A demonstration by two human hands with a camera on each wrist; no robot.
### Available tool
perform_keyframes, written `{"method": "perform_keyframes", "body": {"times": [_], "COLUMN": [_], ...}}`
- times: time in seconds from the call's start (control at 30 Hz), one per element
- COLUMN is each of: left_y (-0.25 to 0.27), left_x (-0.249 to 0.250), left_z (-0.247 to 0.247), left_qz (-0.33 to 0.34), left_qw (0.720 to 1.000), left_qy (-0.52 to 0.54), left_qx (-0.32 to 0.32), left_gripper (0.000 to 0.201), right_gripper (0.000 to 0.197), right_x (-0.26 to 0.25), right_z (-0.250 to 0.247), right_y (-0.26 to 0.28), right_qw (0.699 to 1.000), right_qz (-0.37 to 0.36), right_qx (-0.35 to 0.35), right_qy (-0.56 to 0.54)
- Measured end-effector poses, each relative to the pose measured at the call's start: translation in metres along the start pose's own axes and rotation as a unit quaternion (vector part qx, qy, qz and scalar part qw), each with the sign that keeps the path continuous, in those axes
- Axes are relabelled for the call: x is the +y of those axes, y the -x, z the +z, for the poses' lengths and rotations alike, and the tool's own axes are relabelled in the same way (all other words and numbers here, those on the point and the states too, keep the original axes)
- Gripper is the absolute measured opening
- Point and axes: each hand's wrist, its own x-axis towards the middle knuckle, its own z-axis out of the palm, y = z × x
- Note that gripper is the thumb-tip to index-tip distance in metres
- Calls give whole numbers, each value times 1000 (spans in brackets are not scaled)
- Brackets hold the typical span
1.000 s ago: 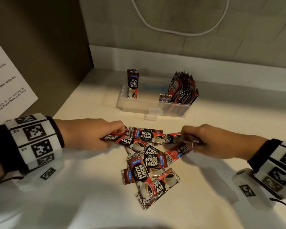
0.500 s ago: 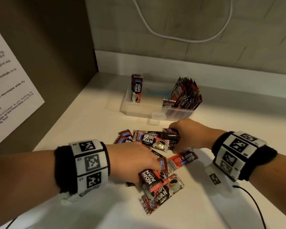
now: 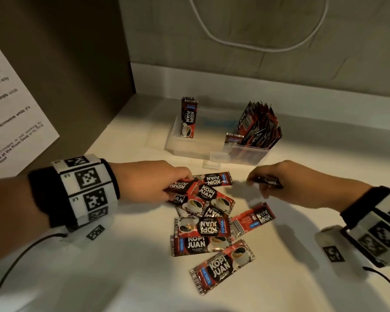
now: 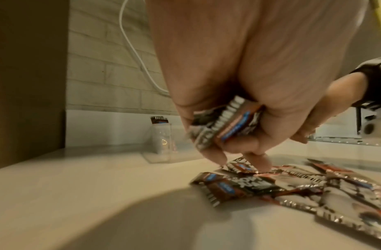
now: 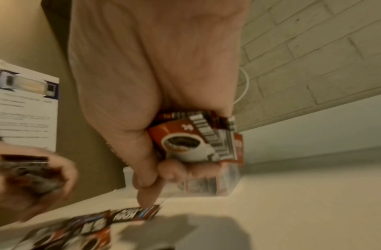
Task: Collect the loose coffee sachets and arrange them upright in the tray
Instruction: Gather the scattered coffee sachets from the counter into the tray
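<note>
Both hands point(image 3: 158, 181) point(image 3: 286, 183) gripping sachets point(image 4: 225, 126), tray point(image 3: 189, 147) holding upright sachets point(image 3: 257, 124)

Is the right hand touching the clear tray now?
Apart. The head view shows the right hand holding sachets above the counter, with bare counter between it and the tray.

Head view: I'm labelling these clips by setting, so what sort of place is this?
Probably a shared pantry or hotel coffee corner: a notice mentioning a microwave and front desk, a clear tray of coffee sachets, and a pale counter.
</note>
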Motion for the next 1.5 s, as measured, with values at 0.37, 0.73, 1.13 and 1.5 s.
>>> {"method": "perform_keyframes", "body": {"times": [0.37,0.73,1.13,1.5], "left_y": [-25,-19,-12,-26], "left_x": [3,-5,17,47], "left_z": [11,4,-1,38], "left_qz": [2,6,29,51], "left_qw": [1000,999,997,999], "left_qy": [-15,-33,60,4], "left_qx": [1,42,37,17], "left_gripper": [58,17,48,67], "right_gripper": [48,34,55,48], "right_x": [-24,-21,-87,-81], "right_z": [35,11,58,58], "right_y": [-2,6,15,24], "right_qw": [997,997,966,968], "right_qz": [-34,-50,-197,-173], "right_qx": [-62,17,-156,-167], "right_qy": [43,54,56,75]}}
